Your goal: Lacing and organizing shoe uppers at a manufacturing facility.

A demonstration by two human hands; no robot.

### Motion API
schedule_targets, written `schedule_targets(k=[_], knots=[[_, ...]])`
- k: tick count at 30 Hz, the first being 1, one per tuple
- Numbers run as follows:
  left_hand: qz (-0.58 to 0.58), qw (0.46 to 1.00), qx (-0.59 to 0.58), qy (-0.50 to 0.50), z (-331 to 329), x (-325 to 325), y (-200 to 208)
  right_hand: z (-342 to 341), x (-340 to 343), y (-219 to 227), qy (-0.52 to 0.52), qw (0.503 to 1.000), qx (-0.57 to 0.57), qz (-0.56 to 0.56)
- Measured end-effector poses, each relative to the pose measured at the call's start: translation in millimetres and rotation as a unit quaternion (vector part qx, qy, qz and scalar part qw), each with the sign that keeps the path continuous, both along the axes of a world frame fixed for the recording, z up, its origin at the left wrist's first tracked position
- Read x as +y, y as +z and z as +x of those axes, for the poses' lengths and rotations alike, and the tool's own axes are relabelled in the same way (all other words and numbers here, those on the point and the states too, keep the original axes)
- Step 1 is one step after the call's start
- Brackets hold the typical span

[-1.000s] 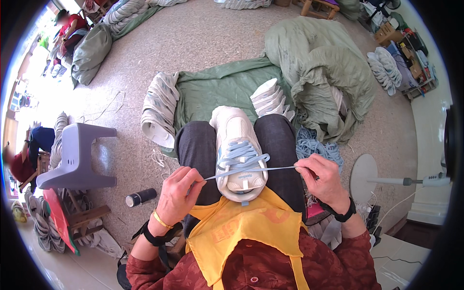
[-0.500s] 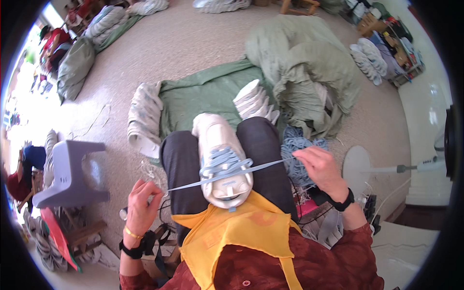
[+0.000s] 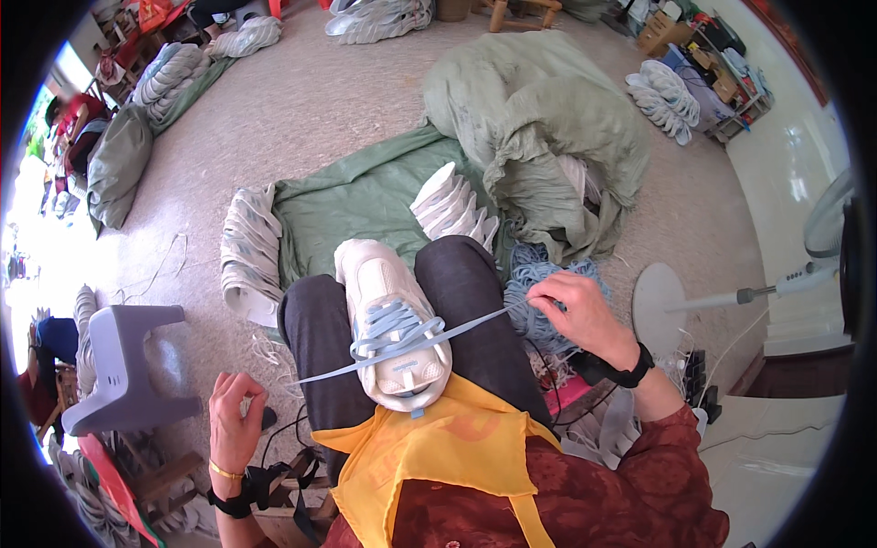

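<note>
Above speckled floor [image 3: 311,119]: white shoe [image 3: 376,283] between left hand [image 3: 236,416] and right hand [image 3: 585,315], both curled nearly closed; unclear whether gripping blue lace [image 3: 470,324].

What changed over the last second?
Left hand moved left, away from the shoe; right hand moved forward and slightly outward. Can't tell if either let go of the blue lace. Shoe stayed between the thighs.

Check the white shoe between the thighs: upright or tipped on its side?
Upright. The white shoe has its blue lace and tongue facing up toward the camera.
</note>
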State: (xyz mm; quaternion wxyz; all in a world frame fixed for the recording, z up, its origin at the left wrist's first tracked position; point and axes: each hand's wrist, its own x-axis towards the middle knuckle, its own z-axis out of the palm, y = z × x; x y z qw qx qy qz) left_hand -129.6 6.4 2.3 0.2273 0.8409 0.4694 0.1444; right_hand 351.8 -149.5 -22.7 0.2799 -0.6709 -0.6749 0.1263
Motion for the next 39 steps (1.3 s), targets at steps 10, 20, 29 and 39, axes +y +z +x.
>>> schedule_targets(k=[10,20,29,39], knots=[[-0.182,0.957,-0.225,0.035,60.7,53.1,46.0,-12.5,65.6,41.0,0.008,0.887,0.405,-0.223],[-0.396,0.878,-0.265,0.042,78.9,-13.4,0.1,-72.6,40.0,16.5,-0.031,0.814,0.546,-0.195],[-0.414,0.855,-0.312,-0.027,93.0,-6.7,-3.0,-89.4,37.8,-14.3,-0.048,0.804,0.568,-0.171],[-0.349,0.869,-0.351,0.007,107.7,0.8,-5.9,-98.7,33.8,-19.6,-0.049,0.798,0.581,-0.153]])
